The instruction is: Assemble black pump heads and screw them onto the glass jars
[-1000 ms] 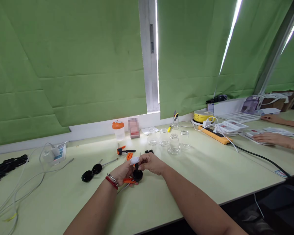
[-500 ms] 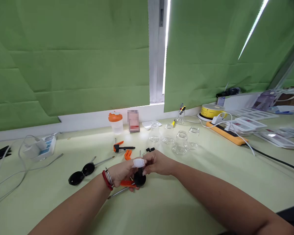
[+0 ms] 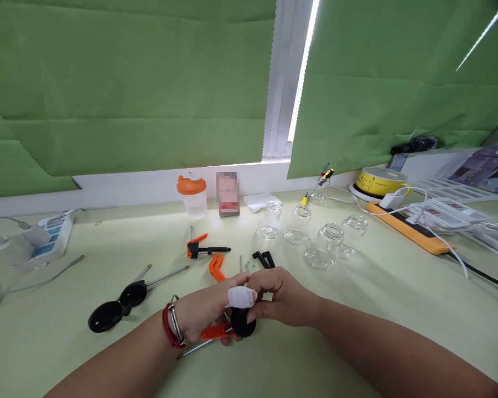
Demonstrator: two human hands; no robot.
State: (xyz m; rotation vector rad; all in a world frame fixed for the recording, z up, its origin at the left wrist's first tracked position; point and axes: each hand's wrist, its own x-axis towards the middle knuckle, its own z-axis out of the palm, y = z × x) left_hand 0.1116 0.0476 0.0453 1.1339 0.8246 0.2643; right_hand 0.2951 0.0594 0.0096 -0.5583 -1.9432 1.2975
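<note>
My left hand [image 3: 213,309], its thumb wrapped in white, is closed around an orange and black tool [image 3: 216,331] with a metal rod. The fingers of my right hand [image 3: 276,296] pinch the tool's round black part [image 3: 244,323]. Just beyond my hands lie an orange curved piece [image 3: 217,267], small metal parts [image 3: 248,266] and black angled pieces [image 3: 264,259]. Farther back is another orange and black tool [image 3: 194,247]. To the left rest black round pieces [image 3: 133,294] with metal rods.
Several glass jars [image 3: 297,225] stand right of centre. An orange-lidded cup [image 3: 192,193] and a blurred box [image 3: 228,193] are at the back. A power strip [image 3: 410,228] lies right, another [image 3: 52,237] left, with cables. A yellow round container [image 3: 380,181] is at the back right.
The view has shifted, and my hands and the tool appear lower in it. More of the black angled pieces shows beyond my right hand. Both hands keep their hold.
</note>
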